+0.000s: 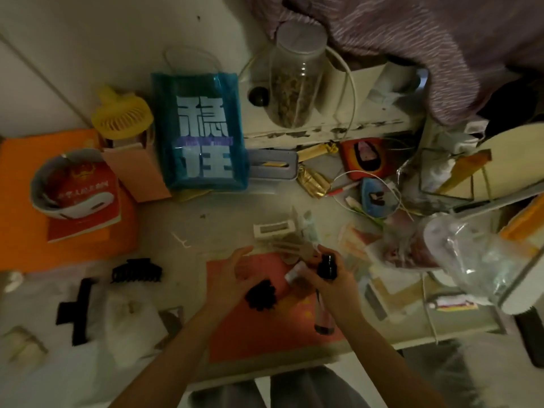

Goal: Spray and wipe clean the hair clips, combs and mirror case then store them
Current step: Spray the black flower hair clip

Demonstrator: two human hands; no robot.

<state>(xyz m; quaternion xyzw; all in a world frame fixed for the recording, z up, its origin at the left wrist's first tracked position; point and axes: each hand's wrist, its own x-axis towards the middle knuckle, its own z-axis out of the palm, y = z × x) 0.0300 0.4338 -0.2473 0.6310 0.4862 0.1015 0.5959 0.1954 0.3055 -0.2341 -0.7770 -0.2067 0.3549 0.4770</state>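
Observation:
My right hand (332, 285) grips a spray bottle (326, 307) with a black nozzle, held over a pink mat (235, 334) at the table's front. My left hand (235, 275) holds a small black hair clip (261, 294) just left of the nozzle, fingers loosely curled round it. A large black claw clip (137, 270) lies on the table to the left. A long black clip (75, 310) lies further left, beside a white cloth (129, 322). A beige comb-like piece (297, 248) lies just behind my hands.
A blue bag (203, 131) stands at the back, with a yellow fan (122, 114) and an orange folder (17, 201) to its left. A clear jar (295, 75) sits on a white shelf. Cluttered packets, cables and a plastic bag (471, 260) fill the right side.

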